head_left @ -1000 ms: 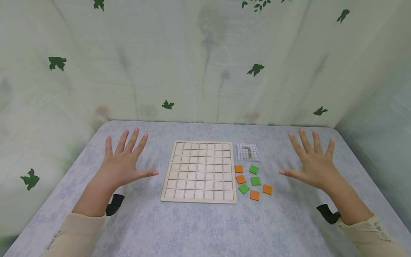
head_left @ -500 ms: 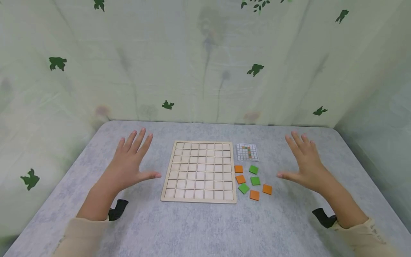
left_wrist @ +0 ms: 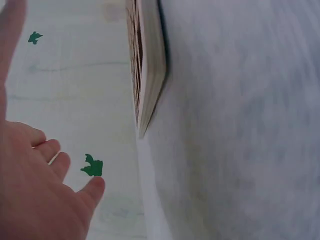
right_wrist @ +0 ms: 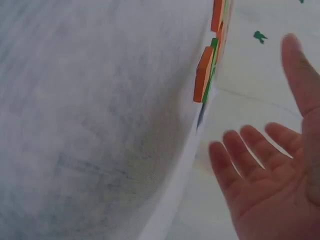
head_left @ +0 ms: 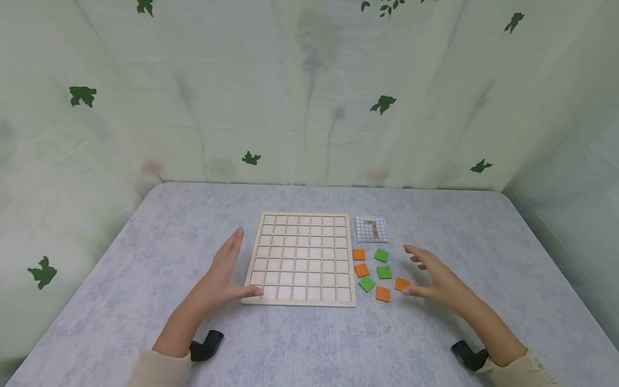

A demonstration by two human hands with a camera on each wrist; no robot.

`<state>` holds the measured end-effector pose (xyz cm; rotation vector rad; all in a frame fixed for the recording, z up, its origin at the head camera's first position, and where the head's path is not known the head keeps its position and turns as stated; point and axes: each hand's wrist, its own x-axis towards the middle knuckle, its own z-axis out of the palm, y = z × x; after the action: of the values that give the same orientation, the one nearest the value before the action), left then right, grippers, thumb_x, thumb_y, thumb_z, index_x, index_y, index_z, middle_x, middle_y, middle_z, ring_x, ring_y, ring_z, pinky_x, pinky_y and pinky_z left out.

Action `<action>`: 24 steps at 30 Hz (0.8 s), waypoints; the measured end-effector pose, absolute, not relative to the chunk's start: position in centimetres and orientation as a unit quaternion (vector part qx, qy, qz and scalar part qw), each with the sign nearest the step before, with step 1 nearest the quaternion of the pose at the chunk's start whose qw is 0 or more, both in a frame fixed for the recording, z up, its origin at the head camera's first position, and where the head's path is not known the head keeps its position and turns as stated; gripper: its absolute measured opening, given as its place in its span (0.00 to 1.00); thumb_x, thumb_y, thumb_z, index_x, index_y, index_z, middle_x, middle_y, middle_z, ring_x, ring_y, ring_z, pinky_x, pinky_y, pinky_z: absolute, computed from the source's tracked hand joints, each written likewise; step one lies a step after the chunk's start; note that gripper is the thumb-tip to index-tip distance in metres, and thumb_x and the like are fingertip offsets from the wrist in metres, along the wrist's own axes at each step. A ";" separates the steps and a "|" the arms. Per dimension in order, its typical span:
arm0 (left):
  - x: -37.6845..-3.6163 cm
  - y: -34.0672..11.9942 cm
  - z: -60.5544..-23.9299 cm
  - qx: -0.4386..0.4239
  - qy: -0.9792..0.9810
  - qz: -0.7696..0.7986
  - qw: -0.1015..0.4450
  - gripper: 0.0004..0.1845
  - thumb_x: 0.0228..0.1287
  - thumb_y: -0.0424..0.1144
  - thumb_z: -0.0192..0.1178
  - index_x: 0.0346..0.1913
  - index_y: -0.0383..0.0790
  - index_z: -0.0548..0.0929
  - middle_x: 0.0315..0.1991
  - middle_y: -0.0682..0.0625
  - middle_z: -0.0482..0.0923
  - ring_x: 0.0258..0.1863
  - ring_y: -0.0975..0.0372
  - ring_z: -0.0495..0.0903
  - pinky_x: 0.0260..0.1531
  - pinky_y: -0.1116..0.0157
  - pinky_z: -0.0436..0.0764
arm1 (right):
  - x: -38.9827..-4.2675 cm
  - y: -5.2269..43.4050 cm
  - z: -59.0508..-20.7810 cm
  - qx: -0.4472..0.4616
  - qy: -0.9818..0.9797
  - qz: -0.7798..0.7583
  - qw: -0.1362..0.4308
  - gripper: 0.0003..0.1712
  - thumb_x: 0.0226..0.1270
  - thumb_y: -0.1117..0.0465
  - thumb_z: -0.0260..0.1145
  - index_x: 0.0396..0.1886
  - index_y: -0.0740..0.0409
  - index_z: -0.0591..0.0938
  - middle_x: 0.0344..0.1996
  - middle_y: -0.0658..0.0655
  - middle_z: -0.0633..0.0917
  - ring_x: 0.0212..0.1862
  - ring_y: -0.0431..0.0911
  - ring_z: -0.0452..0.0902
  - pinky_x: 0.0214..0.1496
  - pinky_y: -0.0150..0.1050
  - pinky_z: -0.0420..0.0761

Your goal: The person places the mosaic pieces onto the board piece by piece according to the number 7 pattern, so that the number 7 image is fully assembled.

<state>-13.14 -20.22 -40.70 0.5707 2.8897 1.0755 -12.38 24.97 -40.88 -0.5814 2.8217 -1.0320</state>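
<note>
A pale wooden grid board (head_left: pixel 302 258) lies flat in the middle of the table. My left hand (head_left: pixel 217 285) hovers at its lower left corner, fingers extended and thumb apart; in the head view the thumb overlaps the corner. The left wrist view shows a gap between that hand (left_wrist: pixel 45 185) and the board's edge (left_wrist: pixel 152 70). Right of the board lie several orange tiles (head_left: pixel 383 294) and three green tiles (head_left: pixel 384 272). My right hand (head_left: pixel 442 282) is beside the rightmost orange tile (head_left: pixel 401 284), fingers slightly bent, holding nothing; whether the thumb touches the tile I cannot tell.
A small pattern card (head_left: pixel 372 229), printed with a grid and coloured squares, lies above the tiles. The grey-blue tabletop (head_left: pixel 309 344) extends around everything. A pale curtain (head_left: pixel 290 97) with dark green leaf-like shapes hangs behind the table's far edge.
Both hands have come down and inward from the sides, the left to the board's corner, the right to the tiles. Their spread fingers have drawn closer together. Board, card and tiles stay put.
</note>
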 end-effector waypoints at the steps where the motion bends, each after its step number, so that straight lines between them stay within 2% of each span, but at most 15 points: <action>1: -13.0 -20.2 -41.0 0.175 0.921 0.348 0.015 0.69 0.33 0.57 0.73 0.70 0.44 0.33 0.70 0.43 0.34 0.67 0.47 0.37 0.57 0.41 0.49 | -12.4 24.9 -41.1 -0.189 0.922 -0.336 0.048 0.51 0.45 0.50 0.72 0.66 0.62 0.58 0.59 0.64 0.65 0.54 0.57 0.66 0.50 0.53 0.70; 5: -12.7 -20.2 -42.3 0.152 0.920 0.358 0.053 0.68 0.30 0.60 0.72 0.71 0.43 0.39 0.70 0.42 0.39 0.66 0.46 0.40 0.57 0.42 0.50 | -12.5 24.8 -41.9 -0.197 0.926 -0.316 0.060 0.43 0.47 0.53 0.72 0.60 0.65 0.65 0.52 0.61 0.72 0.47 0.51 0.71 0.47 0.46 0.73; 8: -12.6 -20.5 -43.1 0.155 0.920 0.353 0.071 0.68 0.28 0.63 0.71 0.70 0.40 0.43 0.69 0.41 0.43 0.66 0.46 0.42 0.57 0.43 0.51 | -12.5 25.0 -42.3 -0.203 0.929 -0.302 0.069 0.33 0.48 0.54 0.71 0.52 0.64 0.72 0.45 0.56 0.76 0.44 0.47 0.72 0.45 0.43 0.74; 12: -12.6 -20.7 -43.8 0.165 0.922 0.339 0.083 0.67 0.28 0.64 0.70 0.69 0.33 0.47 0.67 0.37 0.46 0.65 0.43 0.44 0.57 0.42 0.52 | -12.5 25.2 -42.6 -0.200 0.930 -0.297 0.078 0.19 0.50 0.58 0.71 0.41 0.58 0.77 0.37 0.49 0.75 0.40 0.43 0.71 0.43 0.39 0.75; 14: -12.6 -20.7 -44.0 0.168 0.924 0.334 0.087 0.66 0.29 0.64 0.70 0.69 0.32 0.48 0.66 0.36 0.47 0.64 0.43 0.44 0.56 0.42 0.53 | -12.6 25.1 -42.5 -0.197 0.933 -0.290 0.082 0.15 0.52 0.60 0.70 0.39 0.57 0.78 0.35 0.47 0.74 0.39 0.42 0.71 0.41 0.38 0.75; 19: -12.5 -20.8 -44.2 0.174 0.925 0.328 0.087 0.63 0.33 0.63 0.69 0.68 0.31 0.50 0.66 0.37 0.47 0.64 0.43 0.44 0.56 0.43 0.53 | -13.1 24.4 -41.3 -0.190 0.935 -0.288 0.081 0.13 0.55 0.64 0.67 0.40 0.58 0.77 0.36 0.49 0.77 0.39 0.43 0.71 0.40 0.39 0.75; 24: -12.6 -20.9 -44.3 0.179 0.924 0.328 0.083 0.60 0.38 0.64 0.66 0.68 0.32 0.50 0.67 0.38 0.47 0.64 0.44 0.44 0.56 0.43 0.53 | -14.6 22.2 -39.5 -0.222 0.927 -0.302 0.038 0.14 0.56 0.64 0.66 0.43 0.60 0.77 0.38 0.50 0.78 0.39 0.45 0.73 0.39 0.41 0.75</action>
<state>-12.58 -20.95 -44.27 0.5350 2.7576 0.9789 -14.64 22.22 -39.54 -0.6801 2.8429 -0.9255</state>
